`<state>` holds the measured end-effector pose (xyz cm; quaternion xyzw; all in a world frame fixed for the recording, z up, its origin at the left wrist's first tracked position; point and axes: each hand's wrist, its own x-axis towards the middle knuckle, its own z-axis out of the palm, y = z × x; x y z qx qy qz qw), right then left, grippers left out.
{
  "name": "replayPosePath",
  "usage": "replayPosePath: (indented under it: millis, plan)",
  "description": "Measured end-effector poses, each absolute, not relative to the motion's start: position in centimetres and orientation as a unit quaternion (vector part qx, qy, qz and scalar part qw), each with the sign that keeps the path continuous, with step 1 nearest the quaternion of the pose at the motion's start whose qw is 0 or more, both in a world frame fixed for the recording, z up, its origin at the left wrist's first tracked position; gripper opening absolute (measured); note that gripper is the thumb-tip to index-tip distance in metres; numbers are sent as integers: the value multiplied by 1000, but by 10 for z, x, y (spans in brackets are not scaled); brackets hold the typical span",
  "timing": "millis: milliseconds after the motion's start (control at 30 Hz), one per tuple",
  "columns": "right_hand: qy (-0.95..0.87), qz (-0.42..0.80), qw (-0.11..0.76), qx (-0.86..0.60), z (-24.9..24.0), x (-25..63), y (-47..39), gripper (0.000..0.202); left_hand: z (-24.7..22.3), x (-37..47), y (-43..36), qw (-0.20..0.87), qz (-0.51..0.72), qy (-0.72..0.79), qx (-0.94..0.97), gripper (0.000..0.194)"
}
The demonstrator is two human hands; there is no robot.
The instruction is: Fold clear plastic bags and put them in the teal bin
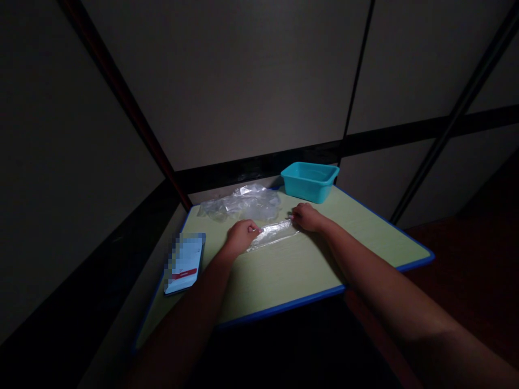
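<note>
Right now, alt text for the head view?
Left hand and right hand hold a clear plastic strip at opposite ends on a blue-edged, pale green table. Crumpled clear plastic and a turquoise tub sit beyond the strip; a phone lies at left.

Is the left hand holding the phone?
No, the phone lies on the table while the left hand holds one end of a clear plastic piece.

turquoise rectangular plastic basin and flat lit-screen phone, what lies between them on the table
In the head view, the person's left hand and part of the crumpled clear plastic sheeting lie between the basin and the phone.
</note>
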<state>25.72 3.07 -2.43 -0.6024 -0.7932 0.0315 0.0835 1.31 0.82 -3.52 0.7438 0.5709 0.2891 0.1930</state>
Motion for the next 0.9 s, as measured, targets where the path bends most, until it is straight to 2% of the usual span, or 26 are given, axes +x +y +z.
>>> replayPosePath:
  millis: [633,900]
  plan:
    - [-782,38,113,-612,-25,258,34,26,-15,-2,5,190,217,604,743,32]
    - [-777,40,122,-616,-24,258,32,25,-12,-7,2,178,204,624,733,25]
